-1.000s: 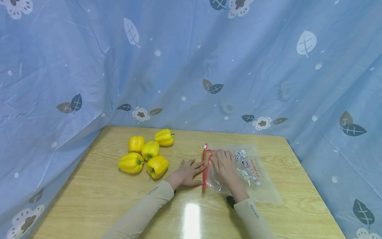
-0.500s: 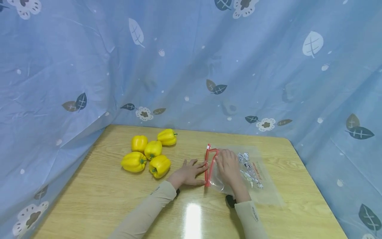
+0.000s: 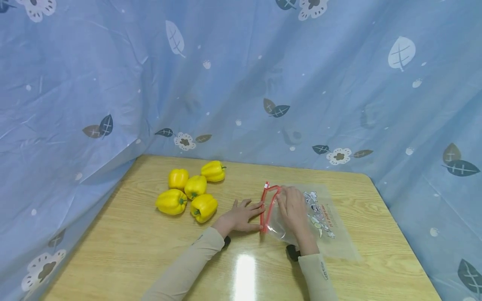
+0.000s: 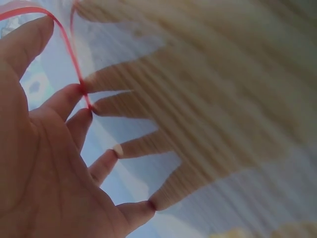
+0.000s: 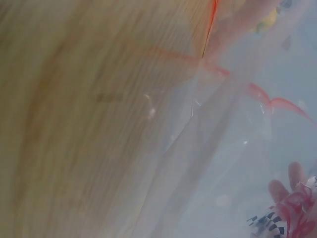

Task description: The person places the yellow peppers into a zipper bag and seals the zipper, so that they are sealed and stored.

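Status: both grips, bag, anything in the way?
Left grip spread, touching red edge of bag. Right grip at bag, hold unclear. Bag partly open. Five peppers off to the left, seemingly not in the way.

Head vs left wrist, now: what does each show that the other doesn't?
Head only: the right hand on the plastic bag, both sleeves, and five whole yellow peppers (left wrist has just an unclear yellow blur).
Left wrist only: the palm side of the left hand and its clear reflection in the table.
Both: the left hand, the table, the bag's red edge.
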